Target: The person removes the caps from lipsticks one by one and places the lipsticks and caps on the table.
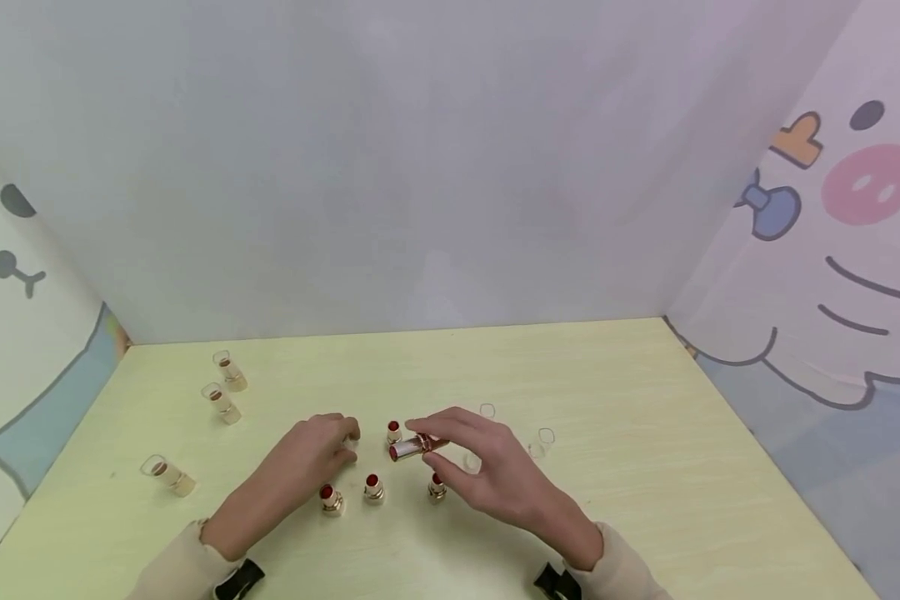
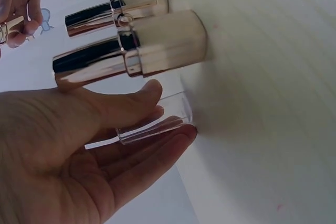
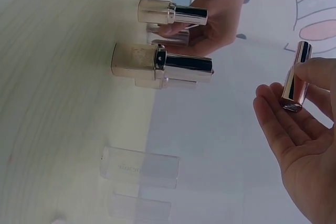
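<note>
Right wrist: right fingers pinch a lipstick, left fingers a cap; a clear cover bears blurred lettering.

No word can be read for certain. One short line of faint lettering shows in the right wrist view, on a clear cap standing lower than the right hand; it is too pale and blurred to spell out. The lipstick pinched in that same hand shows no legible mark, and neither does the gold tube just beside the left hand.
</note>
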Demonstrator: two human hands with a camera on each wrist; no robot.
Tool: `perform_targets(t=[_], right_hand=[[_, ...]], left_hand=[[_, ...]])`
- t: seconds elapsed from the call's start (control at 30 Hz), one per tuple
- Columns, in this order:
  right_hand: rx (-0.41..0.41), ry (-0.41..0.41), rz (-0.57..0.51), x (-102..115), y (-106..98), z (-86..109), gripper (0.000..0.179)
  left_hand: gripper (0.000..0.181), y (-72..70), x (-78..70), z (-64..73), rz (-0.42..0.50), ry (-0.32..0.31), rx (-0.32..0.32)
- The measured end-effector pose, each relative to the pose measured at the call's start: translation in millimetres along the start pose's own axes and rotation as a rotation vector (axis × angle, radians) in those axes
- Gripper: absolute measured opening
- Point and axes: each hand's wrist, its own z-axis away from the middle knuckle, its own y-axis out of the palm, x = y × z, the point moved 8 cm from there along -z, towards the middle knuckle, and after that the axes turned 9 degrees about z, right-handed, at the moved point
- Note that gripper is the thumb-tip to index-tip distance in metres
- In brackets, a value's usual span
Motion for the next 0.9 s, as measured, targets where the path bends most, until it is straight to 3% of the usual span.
perform_targets(t=[0.2, 0.4, 0.53, 0.67, 0.9], right_hand=[[-0.005, -0.011, -0.020, 0.6, 4.2, -1.6, 0.039], [0.013, 0.036, -0.048, -5.7, 8.2, -2.6, 0.036], [0.009, 0.055, -0.019, -9.2, 7.9, -3.6, 0.032], [0.008, 0.059, 0.003, -12.1, 7.4, -6.6, 0.030], [0.020, 0.053, 0.034, -20.3, 6.2, -13.9, 0.027]], left_hand=[[0.016, -0.6, 5.1, 0.2, 0.012, 0.001, -0.001], [0.021, -0.2, 7.3, -1.2, 0.032, 0.011, 0.003], [0.027, -7.1, 5.2, 4.7, 0.024, 0.020, -0.008], [0.030, -22.6, 5.6, 18.1, 0.015, 0.030, -0.070], [0.038, -50.4, 8.2, 49.3, -0.004, 0.049, -0.238]])
